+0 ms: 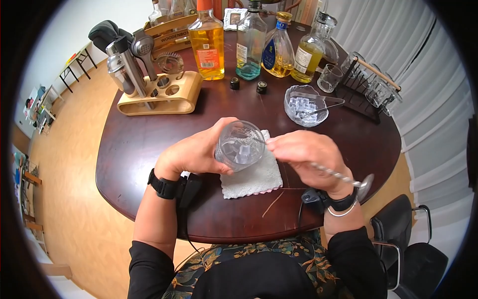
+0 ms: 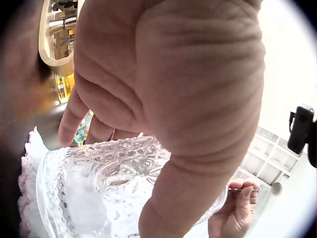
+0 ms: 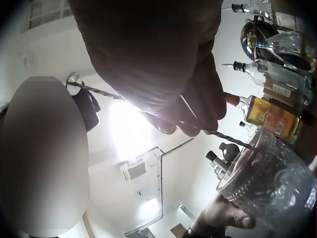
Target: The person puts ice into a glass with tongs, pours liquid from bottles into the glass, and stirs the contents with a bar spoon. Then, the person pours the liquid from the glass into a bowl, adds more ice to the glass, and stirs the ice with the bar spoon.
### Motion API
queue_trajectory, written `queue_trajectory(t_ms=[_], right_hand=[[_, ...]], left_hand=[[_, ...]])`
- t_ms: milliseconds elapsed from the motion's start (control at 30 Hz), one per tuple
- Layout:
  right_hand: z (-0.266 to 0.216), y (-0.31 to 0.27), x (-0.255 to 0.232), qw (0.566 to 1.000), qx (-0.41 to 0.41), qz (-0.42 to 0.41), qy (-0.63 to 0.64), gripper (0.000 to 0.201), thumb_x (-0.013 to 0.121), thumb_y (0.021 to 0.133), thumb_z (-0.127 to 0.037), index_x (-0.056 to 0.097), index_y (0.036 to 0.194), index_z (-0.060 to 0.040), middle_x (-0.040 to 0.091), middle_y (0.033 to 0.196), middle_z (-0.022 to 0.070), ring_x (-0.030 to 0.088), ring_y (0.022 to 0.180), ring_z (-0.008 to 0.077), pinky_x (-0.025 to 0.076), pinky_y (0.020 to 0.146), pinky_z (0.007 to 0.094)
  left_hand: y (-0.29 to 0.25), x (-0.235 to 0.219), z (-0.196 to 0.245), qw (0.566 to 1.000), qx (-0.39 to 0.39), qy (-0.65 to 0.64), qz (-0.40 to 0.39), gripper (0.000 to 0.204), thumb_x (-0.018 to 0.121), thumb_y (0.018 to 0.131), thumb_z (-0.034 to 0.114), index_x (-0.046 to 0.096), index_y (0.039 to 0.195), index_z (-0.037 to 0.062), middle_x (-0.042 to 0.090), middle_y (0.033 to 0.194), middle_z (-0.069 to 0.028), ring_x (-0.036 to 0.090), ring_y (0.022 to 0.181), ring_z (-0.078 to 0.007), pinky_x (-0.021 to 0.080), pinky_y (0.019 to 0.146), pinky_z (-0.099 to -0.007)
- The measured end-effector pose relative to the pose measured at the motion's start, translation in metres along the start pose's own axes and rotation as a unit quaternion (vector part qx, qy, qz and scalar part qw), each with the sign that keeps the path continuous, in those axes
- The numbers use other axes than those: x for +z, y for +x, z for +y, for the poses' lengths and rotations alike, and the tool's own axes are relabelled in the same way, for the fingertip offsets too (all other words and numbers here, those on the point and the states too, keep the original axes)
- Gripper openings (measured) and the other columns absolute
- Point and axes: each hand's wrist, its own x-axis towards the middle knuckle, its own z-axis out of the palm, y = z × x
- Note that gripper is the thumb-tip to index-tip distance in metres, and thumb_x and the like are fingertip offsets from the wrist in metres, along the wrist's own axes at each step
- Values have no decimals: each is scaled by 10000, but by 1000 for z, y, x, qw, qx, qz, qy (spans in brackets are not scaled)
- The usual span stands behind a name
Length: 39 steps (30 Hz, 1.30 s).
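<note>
In the head view my left hand (image 1: pixel 195 149) grips a patterned mixing glass (image 1: pixel 230 160) from its left side, thumb at the near side. Ice cubes (image 1: pixel 242 152) show inside the glass, which is tilted over a white cloth (image 1: pixel 254 183). My right hand (image 1: pixel 314 155) pinches a bar spoon (image 1: pixel 332 172) by its twisted shaft. The spoon's bowl end points back over the right wrist. In the right wrist view the shaft (image 3: pixel 230 139) runs past the fingertips into the glass mouth (image 3: pixel 237 171). The left wrist view shows the left palm (image 2: pixel 163 74) against the embossed glass wall (image 2: pixel 124 173).
Right of centre stands a glass bowl (image 1: pixel 290 113) of ice with tongs (image 1: pixel 328 98) across it. Several bottles (image 1: pixel 209 50) line the back, with two black caps (image 1: pixel 261 87) before them. A wooden bar-tool stand (image 1: pixel 159 107) is back left, a glass rack (image 1: pixel 366 102) right.
</note>
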Motion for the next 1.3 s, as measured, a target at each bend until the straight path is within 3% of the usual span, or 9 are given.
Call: queue_trajectory(t_ms=[67,167,300,433,533,867,1033,1133,1300], right_hand=[[-5,5,5,999,5,-42,-32,267,675,721,46,643,969,-46,669,933,95,670,859,279,554,737,358],[-1,1,10,996,64,-60,5,170,642,817,54,646,972,-19,688,936,120,686,875,278,555,733,349],[-1,-1,2,988,145,-12,43,110,616,858,34,636,963,11,648,901,87,655,776,219,517,714,307],[5,-4,10,907,324,78,257,126,551,961,-83,614,961,27,650,900,56,649,817,112,548,745,256],[20,-6,16,852,367,109,358,128,539,971,-108,576,984,14,647,901,76,658,833,127,567,757,252],[13,-2,11,853,322,184,368,124,532,975,-116,544,1021,-1,654,937,113,673,892,186,578,772,292],[0,-1,0,906,267,202,258,98,553,958,-84,566,1005,0,664,928,125,676,909,211,568,786,309],[1,-3,-9,987,92,97,89,54,574,926,-21,562,972,5,666,925,172,684,906,278,577,791,363],[-6,6,2,999,18,-44,-8,208,644,793,80,636,972,-27,689,953,143,684,892,291,552,772,353]], left_hand=[[0,0,2,1000,-16,-2,-5,929,847,622,101,302,1372,46,557,1242,-177,523,1204,-304,412,1005,-358],[1,-1,5,1000,-10,-10,-8,918,845,624,101,308,1367,48,558,1240,-178,522,1204,-311,415,1003,-361],[-1,-1,4,1000,-1,6,1,910,844,620,99,315,1359,50,559,1234,-178,520,1204,-321,417,1000,-364],[0,1,2,1000,9,14,1,911,848,615,99,318,1355,49,559,1234,-180,519,1205,-325,418,1001,-364],[0,0,5,1000,-4,13,-1,915,853,612,106,320,1353,49,557,1237,-181,518,1206,-325,417,1002,-365],[0,-2,-2,1000,3,14,-2,969,853,619,105,275,1395,49,553,1260,-181,515,1217,-316,411,1009,-364],[1,-2,0,1000,-7,-12,-17,979,841,622,83,262,1411,64,543,1278,-171,508,1226,-300,405,1017,-359],[1,-1,-1,1000,6,-24,-12,982,833,622,66,257,1416,71,540,1281,-160,505,1230,-288,402,1024,-354],[1,1,1,1000,11,-22,-11,980,821,622,49,253,1420,74,536,1284,-151,499,1237,-276,398,1034,-346]])
